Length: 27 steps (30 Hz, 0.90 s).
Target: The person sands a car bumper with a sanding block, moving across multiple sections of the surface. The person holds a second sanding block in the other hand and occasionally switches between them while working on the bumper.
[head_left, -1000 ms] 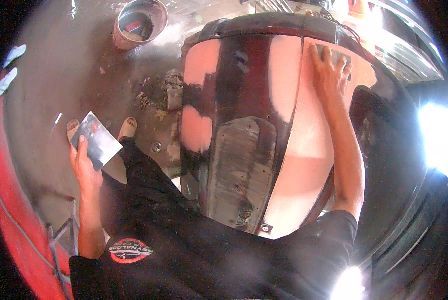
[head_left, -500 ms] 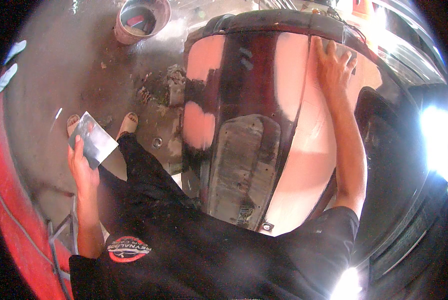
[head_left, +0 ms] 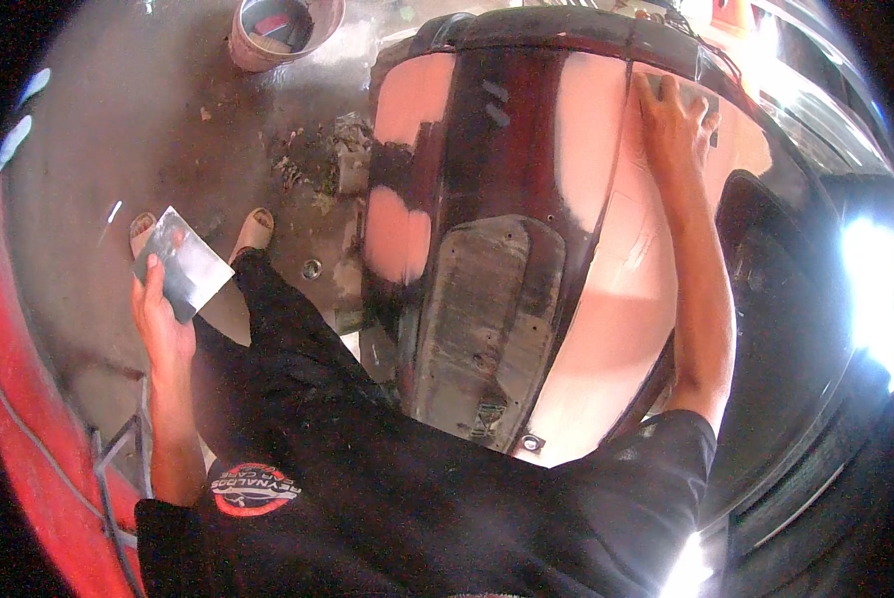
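At the left, my left hand [head_left: 162,311] holds up a thin rectangular sheet [head_left: 196,267], shiny, grey and white, with the thumb across its face. My right arm reaches far over a dark red car body panel [head_left: 495,159] coated with pink filler or primer [head_left: 621,329]. Near the far end of the pink area, my right hand [head_left: 674,125] has its fingers bent over a dark grey flat pad or folded sheet [head_left: 713,122] and presses it against the surface. Most of that pad is hidden beneath the fingers.
A pinkish bucket [head_left: 317,38] holding dark water and a red item stands on the wet floor at top left. Debris [head_left: 342,159] lies beside the panel. A red car body [head_left: 13,359] and a metal stand [head_left: 118,448] are at far left; a dark car body [head_left: 786,329] fills the right.
The view has shifted slightly, so the bucket and panel sit higher. My right hand has slid a little toward me on the pink surface; the left keeps its hold on the sheet.
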Each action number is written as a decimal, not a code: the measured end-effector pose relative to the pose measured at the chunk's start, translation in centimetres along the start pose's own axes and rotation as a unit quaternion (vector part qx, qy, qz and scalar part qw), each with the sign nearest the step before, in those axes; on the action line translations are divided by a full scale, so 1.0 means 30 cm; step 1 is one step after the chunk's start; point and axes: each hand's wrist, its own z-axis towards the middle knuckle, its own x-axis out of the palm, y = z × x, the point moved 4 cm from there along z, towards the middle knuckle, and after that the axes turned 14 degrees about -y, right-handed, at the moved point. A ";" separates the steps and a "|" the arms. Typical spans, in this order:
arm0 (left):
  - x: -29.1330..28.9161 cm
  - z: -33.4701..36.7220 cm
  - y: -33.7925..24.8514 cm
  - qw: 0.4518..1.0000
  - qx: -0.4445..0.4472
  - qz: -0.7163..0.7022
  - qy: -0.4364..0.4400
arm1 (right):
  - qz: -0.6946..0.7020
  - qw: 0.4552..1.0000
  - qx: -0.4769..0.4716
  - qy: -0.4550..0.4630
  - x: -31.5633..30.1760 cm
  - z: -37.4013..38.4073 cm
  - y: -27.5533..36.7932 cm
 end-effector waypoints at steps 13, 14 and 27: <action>0.000 -0.020 0.007 1.000 -0.015 -0.005 -0.001 | 0.027 0.999 -0.001 0.028 -0.100 -0.186 0.055; -0.002 -0.021 0.007 1.000 -0.017 -0.006 -0.003 | 0.035 0.999 -0.001 0.018 -0.110 -0.201 0.057; 0.000 -0.019 0.009 1.000 -0.007 0.001 0.007 | 0.091 0.995 -0.011 0.026 -0.244 -0.425 0.096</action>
